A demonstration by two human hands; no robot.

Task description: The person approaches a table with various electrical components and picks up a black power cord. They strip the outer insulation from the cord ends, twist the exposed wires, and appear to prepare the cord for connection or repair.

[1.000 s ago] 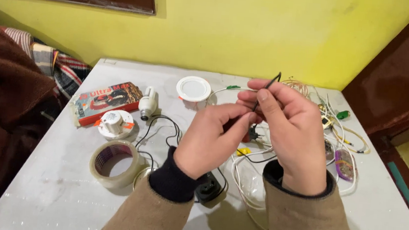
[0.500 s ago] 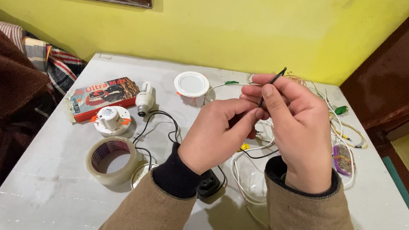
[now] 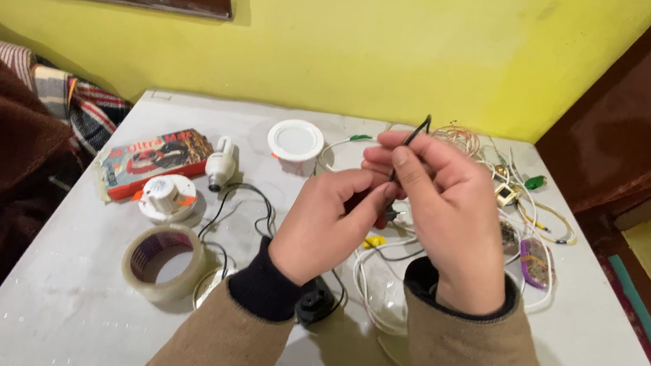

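Hands (image 3: 417, 207) midtable (edges well apart)

Both hands were up over the table, close together and touching. The right hand (image 3: 448, 217) had its fingers curled, with thumb and first finger pinched tight. The left hand (image 3: 330, 223) seemed to pinch too, but its fingertips were partly hidden.
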